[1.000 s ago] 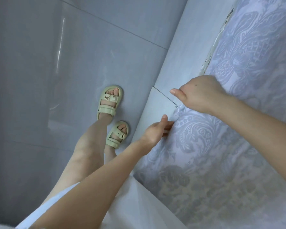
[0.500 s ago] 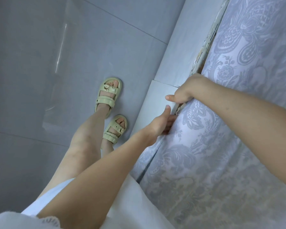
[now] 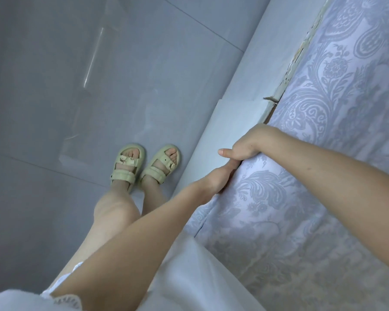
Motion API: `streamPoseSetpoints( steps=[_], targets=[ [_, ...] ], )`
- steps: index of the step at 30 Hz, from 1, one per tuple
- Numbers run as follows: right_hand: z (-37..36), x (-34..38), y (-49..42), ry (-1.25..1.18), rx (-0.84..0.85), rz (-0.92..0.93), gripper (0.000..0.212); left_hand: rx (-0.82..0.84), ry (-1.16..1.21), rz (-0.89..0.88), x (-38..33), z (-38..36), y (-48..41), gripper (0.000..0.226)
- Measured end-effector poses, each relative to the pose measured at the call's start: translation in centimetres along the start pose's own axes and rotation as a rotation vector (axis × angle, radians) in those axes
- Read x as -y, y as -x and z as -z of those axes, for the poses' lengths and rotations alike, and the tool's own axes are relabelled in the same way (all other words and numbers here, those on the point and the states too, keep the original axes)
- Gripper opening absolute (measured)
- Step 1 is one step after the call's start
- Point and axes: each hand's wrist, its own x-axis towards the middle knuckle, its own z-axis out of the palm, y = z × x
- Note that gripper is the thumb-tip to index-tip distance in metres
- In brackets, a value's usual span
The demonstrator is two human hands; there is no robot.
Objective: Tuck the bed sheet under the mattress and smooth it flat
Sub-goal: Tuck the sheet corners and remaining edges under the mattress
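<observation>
The pale lilac bed sheet (image 3: 319, 167) with a paisley and flower pattern covers the mattress on the right. My right hand (image 3: 245, 143) grips the sheet-covered edge of the mattress (image 3: 254, 176), thumb sticking out to the left, fingers hidden underneath. Just below it, my left hand (image 3: 219, 177) pushes straight fingers into the gap between the mattress edge and the white bed frame (image 3: 238, 113); its fingertips are hidden. A fold of sheet hangs over the side near my left forearm.
I stand close against the bed frame on a glossy grey tiled floor (image 3: 76, 108), feet in pale green sandals (image 3: 127, 163). My white skirt (image 3: 189, 277) lies against the bed side. The frame's top edge shows chipped paint (image 3: 290, 63).
My right hand has slid back along the mattress edge toward me and now sits right above the left hand. The left fingers have gone deeper into the gap. My feet have come together.
</observation>
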Motion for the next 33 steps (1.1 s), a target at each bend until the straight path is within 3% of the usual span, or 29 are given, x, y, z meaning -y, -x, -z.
streamPoseSetpoints(
  steps=[7, 17, 22, 28, 31, 33],
  targets=[
    [-2.9, 1.8, 1.4, 0.128, -0.239, 0.029, 0.086, -0.004, -0.025, 0.161, 10.6, 2.0, 1.9, 0.070],
    [-5.8, 7.0, -1.9, 0.113, -0.137, -0.155, 0.085, 0.115, 0.043, 0.065, 13.3, 0.5, 2.5, 0.062],
    [-7.8, 8.6, 0.2, 0.022, -0.258, -0.030, 0.081, 0.100, 0.000, 0.010, 17.1, 2.2, 3.7, 0.062],
    [-13.4, 15.7, -2.9, 0.110, 0.008, 0.049, 0.076, 0.038, 0.054, 0.059, 21.2, 0.8, 3.9, 0.070],
    [-13.8, 16.8, -3.2, -0.095, 0.100, 0.026, 0.078, 0.011, 0.109, 0.090, 21.1, 0.8, 3.6, 0.066],
    [-14.0, 16.7, -2.5, -0.181, 0.061, 0.034, 0.079, 0.026, 0.089, 0.066, 21.0, 0.9, 3.8, 0.071]
  ],
)
